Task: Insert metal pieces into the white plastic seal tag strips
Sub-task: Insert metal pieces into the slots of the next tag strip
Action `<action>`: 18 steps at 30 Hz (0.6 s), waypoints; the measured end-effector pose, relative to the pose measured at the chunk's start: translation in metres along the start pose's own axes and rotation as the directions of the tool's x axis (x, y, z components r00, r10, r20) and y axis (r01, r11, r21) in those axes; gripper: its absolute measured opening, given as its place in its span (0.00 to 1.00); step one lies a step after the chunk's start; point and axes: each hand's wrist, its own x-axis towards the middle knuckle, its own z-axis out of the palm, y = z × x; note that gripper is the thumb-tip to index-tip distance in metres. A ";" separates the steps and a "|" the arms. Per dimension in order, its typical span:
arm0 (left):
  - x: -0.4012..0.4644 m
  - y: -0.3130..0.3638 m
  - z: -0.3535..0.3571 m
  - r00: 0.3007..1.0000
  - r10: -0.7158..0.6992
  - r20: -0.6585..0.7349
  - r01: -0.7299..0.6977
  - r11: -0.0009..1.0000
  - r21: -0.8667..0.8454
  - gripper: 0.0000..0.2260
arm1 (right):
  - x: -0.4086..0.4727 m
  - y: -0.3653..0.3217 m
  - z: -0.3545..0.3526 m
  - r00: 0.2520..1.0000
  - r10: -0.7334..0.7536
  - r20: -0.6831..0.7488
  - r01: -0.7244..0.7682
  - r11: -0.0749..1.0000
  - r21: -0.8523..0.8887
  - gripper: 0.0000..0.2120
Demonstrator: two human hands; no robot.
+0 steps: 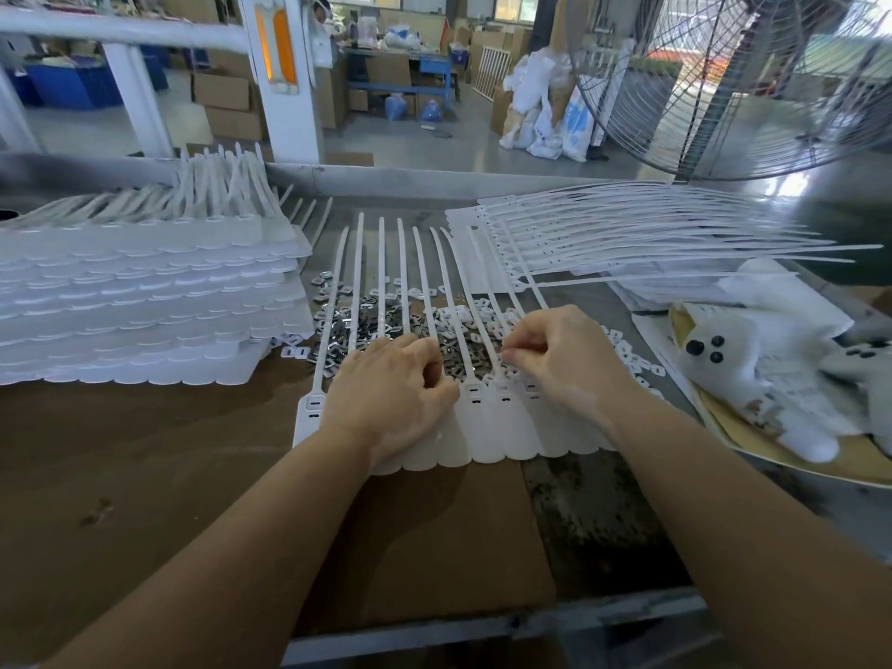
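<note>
A joined row of white plastic seal tag strips (487,427) lies flat on the cardboard-covered table (145,475), tails pointing away from me. A loose pile of small metal pieces (367,325) is spread under the tails, with small white plastic clips (627,354) to the right. My left hand (391,393) rests on the left tag heads, fingers curled over them. My right hand (560,354) hovers over the right tag heads, its fingertips pinched together on something too small to make out.
A tall stack of tag sheets (145,301) fills the left side. Another fanned bundle of strips (651,234) lies at the back right. White work gloves (772,359) lie on a tray at the right. A large fan (753,84) stands beyond the table.
</note>
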 end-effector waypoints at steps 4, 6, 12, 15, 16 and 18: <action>0.000 0.001 0.000 1.000 0.000 0.001 0.000 1.000 0.004 0.07 | -0.001 0.001 -0.002 1.000 0.019 -0.009 -0.018 0.996 0.083 0.04; 0.000 0.001 0.000 1.000 0.000 0.000 0.000 1.000 0.006 0.08 | -0.001 0.002 -0.004 0.999 0.048 -0.021 -0.044 0.988 0.146 0.05; -0.001 0.000 0.001 1.000 -0.003 -0.009 0.003 1.000 -0.005 0.07 | 0.000 0.005 -0.008 0.999 0.053 0.006 -0.053 0.990 0.127 0.04; 0.000 0.000 0.001 1.000 0.000 -0.008 0.000 1.000 -0.001 0.08 | -0.001 0.006 -0.009 0.999 0.045 0.012 -0.046 0.990 0.133 0.03; 0.000 0.000 0.001 1.000 0.001 -0.008 -0.001 1.000 0.000 0.08 | -0.002 0.007 -0.011 0.999 0.038 0.014 -0.039 0.991 0.125 0.03; 0.001 0.000 0.001 1.000 0.001 -0.009 -0.001 1.000 0.005 0.09 | -0.003 0.009 -0.015 1.000 0.019 0.022 -0.021 0.995 0.097 0.03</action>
